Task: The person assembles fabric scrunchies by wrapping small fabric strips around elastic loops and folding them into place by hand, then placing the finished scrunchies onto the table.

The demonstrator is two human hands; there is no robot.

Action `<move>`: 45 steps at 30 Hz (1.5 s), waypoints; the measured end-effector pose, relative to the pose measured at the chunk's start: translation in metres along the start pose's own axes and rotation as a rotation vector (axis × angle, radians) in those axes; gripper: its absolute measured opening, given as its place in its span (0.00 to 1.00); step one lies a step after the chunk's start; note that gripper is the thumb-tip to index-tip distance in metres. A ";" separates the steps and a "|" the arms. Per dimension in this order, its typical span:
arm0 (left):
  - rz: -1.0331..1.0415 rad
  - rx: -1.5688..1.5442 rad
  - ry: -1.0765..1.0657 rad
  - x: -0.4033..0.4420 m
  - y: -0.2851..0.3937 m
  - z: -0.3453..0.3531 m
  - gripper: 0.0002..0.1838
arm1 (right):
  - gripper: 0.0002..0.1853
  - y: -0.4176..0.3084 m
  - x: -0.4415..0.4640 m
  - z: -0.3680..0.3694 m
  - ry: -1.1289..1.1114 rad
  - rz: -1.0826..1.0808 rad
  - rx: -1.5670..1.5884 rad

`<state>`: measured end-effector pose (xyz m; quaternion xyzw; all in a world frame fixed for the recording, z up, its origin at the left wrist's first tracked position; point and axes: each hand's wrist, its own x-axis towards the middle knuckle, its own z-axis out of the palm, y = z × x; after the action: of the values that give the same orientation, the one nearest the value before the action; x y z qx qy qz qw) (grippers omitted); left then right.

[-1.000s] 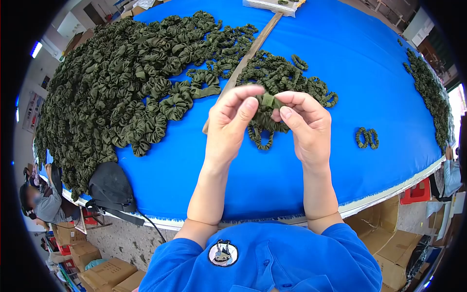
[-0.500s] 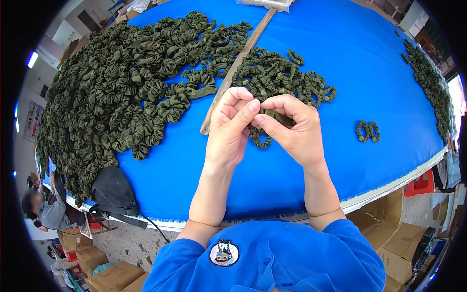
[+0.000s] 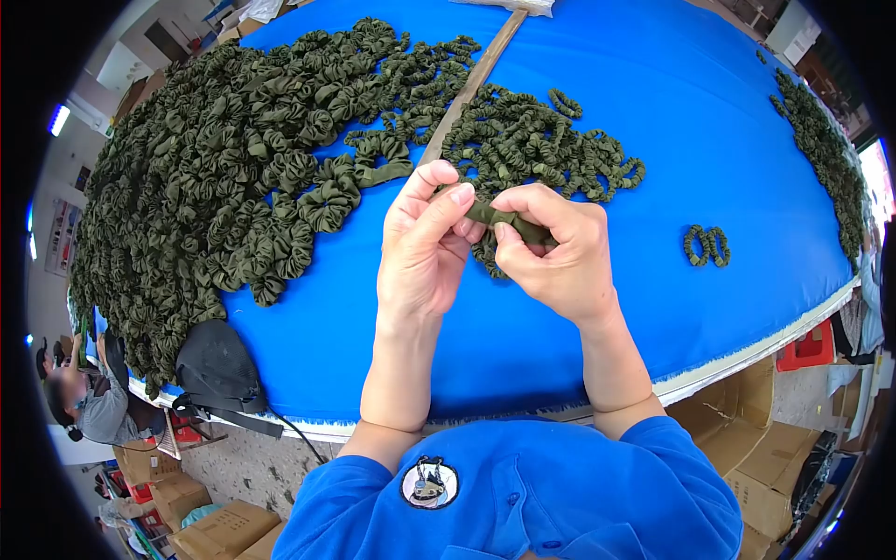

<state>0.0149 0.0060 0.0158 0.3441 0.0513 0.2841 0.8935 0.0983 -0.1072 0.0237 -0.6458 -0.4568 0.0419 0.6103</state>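
Between my hands a dark green scrunchie (image 3: 495, 217) is stretched, its fabric pulled out smooth. My left hand (image 3: 425, 245) pinches one end with thumb and forefinger. The other end is gripped by my right hand (image 3: 563, 245), thumb and curled fingers closed round it. Just beyond my hands lies a pile of small, tightly gathered scrunchies (image 3: 523, 140), partly hidden by my fingers. Two more small scrunchies (image 3: 707, 246) lie side by side to the right.
A large heap of fuller scrunchies (image 3: 252, 159) covers the left of the blue cloth (image 3: 653, 317). A wooden strip (image 3: 485, 67) divides the piles. At the front left edge sits a black bag (image 3: 219, 369). More scrunchies (image 3: 821, 159) lie far right. Another person (image 3: 107, 406) is at the left.
My left hand has shifted slightly left and down, away from my right. A length of the scrunchie's fabric now shows stretched between them.
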 end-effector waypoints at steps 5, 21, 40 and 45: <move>0.003 -0.016 0.017 -0.001 -0.001 0.001 0.09 | 0.11 0.004 0.001 0.006 0.051 -0.023 0.035; 0.057 -0.029 0.029 -0.001 0.002 0.000 0.08 | 0.12 0.008 0.003 0.006 0.036 -0.073 0.167; 0.047 -0.061 0.058 0.001 0.001 0.000 0.07 | 0.10 0.004 0.003 0.007 0.077 0.027 0.155; 0.039 -0.086 0.077 0.001 0.000 0.002 0.08 | 0.09 0.004 0.003 0.006 0.044 0.086 0.241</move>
<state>0.0162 0.0053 0.0169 0.2953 0.0667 0.3164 0.8990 0.0979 -0.1002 0.0204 -0.5876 -0.4067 0.1084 0.6911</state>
